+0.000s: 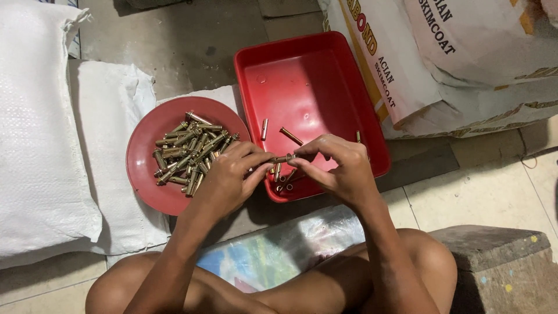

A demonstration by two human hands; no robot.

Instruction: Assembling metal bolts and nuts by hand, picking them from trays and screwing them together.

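Two hands pinching one brass-coloured anchor bolt above a red tray.

Beyond the fingers: glossy rectangular red tray [325, 70], few loose bolts inside; left of them, round red plate [142, 166] heaped with bolts [189, 152]. Left hand [229, 177] and right hand [343, 168], wrists bent inward, fingers closed narrowly on the small ridged anchor bolt [283, 158], held level between them.

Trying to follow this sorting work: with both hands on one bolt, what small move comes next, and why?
Probably lowering the bolt into the red tray: both hands pinch it right above the tray's near edge, where similar loose pieces already lie.
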